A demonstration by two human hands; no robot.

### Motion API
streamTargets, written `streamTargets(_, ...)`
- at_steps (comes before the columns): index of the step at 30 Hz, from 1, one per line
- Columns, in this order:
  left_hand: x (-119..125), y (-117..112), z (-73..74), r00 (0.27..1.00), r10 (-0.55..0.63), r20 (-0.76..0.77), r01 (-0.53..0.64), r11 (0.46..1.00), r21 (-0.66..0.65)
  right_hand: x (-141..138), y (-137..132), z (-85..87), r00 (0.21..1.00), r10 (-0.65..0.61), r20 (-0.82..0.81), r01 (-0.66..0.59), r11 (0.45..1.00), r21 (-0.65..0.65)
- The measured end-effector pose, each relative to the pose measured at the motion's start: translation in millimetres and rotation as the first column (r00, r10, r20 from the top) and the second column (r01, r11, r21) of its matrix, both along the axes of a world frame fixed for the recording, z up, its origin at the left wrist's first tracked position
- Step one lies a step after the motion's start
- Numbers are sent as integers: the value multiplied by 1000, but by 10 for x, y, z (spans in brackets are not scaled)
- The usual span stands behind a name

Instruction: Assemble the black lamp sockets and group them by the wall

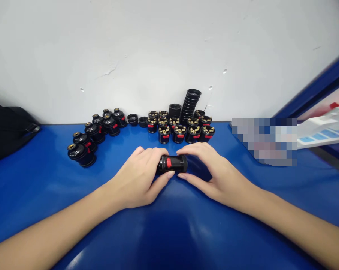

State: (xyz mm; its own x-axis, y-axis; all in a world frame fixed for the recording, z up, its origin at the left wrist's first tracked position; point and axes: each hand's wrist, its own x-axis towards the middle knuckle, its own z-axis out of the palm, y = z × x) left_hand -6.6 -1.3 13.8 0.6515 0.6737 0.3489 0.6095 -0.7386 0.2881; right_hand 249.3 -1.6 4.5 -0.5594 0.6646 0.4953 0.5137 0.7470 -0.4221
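Note:
A black lamp socket with a red tab [172,164] lies on its side between both hands, just above the blue table [169,232]. My left hand [138,178] wraps round its left end, thumb underneath. My right hand [214,170] grips its right end with fingers over the top and thumb below. Both hands are closed on the same part.
Behind the hands stand several open sockets with brass contacts [183,127], a leaning stack of black rings [189,105] and two loose rings [138,120]. A row of finished black sockets [94,135] runs left. A dark bag [9,127] lies far left; papers [321,129] lie right.

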Motion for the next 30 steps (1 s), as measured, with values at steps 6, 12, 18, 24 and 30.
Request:
streamTargets(6, -13, -11, 3, 1000, -5, 31, 4, 1000, 15, -12, -10, 14, 999, -29, -14, 28, 999, -39)
streamTargets(12, -22, -9, -31, 998, -10, 63, 9, 1000, 12, -17, -21, 16, 998, 15, -68, -14, 1000, 25)
streamTargets(18, -25, -13, 12, 999, -15, 43, 15, 1000, 16, 1, -36, 24, 1000, -18, -22, 16, 997, -75)
streamTargets(24, -38, -17, 16, 999, -32, 35, 30, 999, 40, -25, -43, 26, 996, 25, -85, -28, 999, -35)
streamTargets(30, -18, -19, 24, 998, -64, 1, 63, 995, 78, -33, -30, 25, 998, -5, -58, 1, 997, -78)
